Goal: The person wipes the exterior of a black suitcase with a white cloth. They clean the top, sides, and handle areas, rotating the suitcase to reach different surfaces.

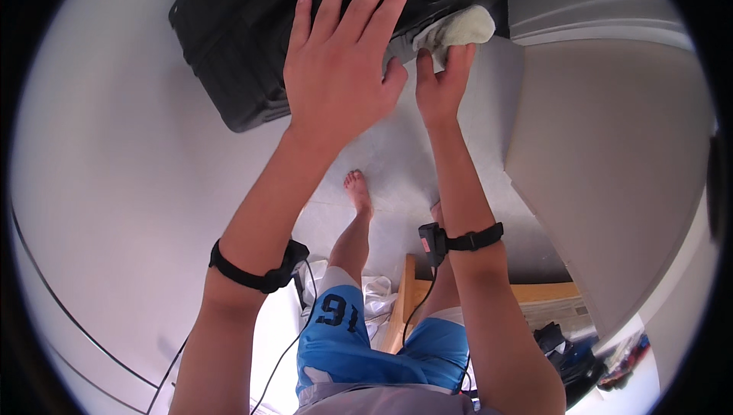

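Observation:
A black ribbed hard case, like a suitcase [227,48], lies tilted across the top of the head view. My left hand [336,71] is stretched out over its side, palm toward it and fingers spread. It holds nothing, and whether the palm touches the case cannot be made out. My right hand [443,94] grips a pale cloth [467,25] between thumb and fingers, at the case's near right edge. Dark smudges mark the cloth. The far part of the case runs out of view.
At the left rises a white surface [92,155]; a pale panel [611,148] stands at the right. Behind my legs are a wooden frame [546,291], crumpled white plastic [378,297] and dark clothes [576,361]. Thin cables hang from the black bands [248,277] on my forearms.

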`<state>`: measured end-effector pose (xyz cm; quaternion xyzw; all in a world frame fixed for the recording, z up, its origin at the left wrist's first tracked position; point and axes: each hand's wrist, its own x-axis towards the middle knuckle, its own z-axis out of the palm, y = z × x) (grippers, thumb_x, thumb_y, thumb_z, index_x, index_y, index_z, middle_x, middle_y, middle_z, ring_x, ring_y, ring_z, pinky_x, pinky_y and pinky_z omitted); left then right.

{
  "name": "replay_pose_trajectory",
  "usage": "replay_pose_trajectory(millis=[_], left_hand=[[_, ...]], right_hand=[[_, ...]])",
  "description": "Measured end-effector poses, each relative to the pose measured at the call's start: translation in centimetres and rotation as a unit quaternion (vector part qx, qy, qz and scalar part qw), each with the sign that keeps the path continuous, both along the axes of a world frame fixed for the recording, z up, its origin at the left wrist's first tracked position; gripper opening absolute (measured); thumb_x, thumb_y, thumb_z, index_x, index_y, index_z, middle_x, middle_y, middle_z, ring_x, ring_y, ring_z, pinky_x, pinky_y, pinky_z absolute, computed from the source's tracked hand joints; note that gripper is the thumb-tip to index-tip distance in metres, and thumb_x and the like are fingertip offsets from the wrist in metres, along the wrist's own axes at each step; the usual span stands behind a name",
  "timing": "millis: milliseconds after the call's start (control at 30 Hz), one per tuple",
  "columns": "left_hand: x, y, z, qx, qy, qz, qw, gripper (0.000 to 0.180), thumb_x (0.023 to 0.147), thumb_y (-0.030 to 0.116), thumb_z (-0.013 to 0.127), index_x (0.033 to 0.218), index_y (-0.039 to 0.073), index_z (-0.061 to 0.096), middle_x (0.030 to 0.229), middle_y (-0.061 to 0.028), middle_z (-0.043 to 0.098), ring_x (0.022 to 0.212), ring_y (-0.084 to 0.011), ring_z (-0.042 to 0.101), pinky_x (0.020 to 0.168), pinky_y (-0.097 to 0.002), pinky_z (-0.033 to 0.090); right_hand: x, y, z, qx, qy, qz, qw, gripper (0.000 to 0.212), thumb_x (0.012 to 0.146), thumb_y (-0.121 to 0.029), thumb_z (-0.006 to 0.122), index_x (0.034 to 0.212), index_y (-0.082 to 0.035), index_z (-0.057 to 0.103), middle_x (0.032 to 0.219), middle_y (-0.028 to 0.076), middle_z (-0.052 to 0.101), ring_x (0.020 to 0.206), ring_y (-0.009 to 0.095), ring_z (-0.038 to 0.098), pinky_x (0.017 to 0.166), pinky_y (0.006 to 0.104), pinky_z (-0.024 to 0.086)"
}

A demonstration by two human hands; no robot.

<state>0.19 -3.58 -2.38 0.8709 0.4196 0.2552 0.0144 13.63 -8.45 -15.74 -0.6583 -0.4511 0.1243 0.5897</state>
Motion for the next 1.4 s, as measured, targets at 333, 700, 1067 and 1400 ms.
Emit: replay_pose_trajectory(millis=[333,700,1067,1400], left_hand=[[-3.8,2.6,0.8,0.02,0.036,-0.043,0.998,0.068,0.077,0.009,0.07,0.142,0.025,0.059,0.152,0.0062,0.054,0.143,-0.0247,0.048,0.119,-0.048,0.037],[-7.1,5.6,2.8,0.146,-0.001,-0.043,0.988,0.06,0.077,0.007,0.067,0.135,0.024,0.063,0.146,0.0075,0.06,0.136,-0.0243,0.055,0.114,-0.0464,0.044],[-3.3,3.6,13.7,0.197,-0.087,-0.099,0.972,0.043,0.079,0.008,0.061,0.12,0.018,0.073,0.128,-0.0024,0.071,0.119,-0.0256,0.066,0.102,-0.0387,0.052],[-0.6,4.0,15.3,0.216,-0.161,-0.05,0.962,0.04,0.079,0.02,0.058,0.111,0.032,0.078,0.109,0.0033,0.076,0.101,-0.0237,0.071,0.084,-0.0382,0.058]], right_hand=[[2.4,0.8,3.9,0.079,-0.159,0.014,0.984,0.036,0.09,-0.005,0.068,0.125,-0.001,0.061,0.128,0.021,0.057,0.121,0.034,0.056,0.104,0.0413,0.043],[5.3,6.0,10.0,0.305,-0.299,0.102,0.898,0.02,0.074,-0.013,0.081,0.08,-0.005,0.065,0.076,0.008,0.066,0.06,0.025,0.058,0.055,0.0324,0.048],[-0.3,5.9,17.2,0.37,-0.397,-0.053,0.838,0.027,0.067,-0.027,0.078,0.09,-0.015,0.073,0.098,0.002,0.063,0.092,0.028,0.059,0.08,0.0432,0.044],[-3.2,5.1,18.4,0.321,-0.448,0.038,0.834,0.033,0.071,-0.024,0.079,0.101,-0.012,0.071,0.099,0.008,0.062,0.099,0.032,0.06,0.092,0.0505,0.042]])
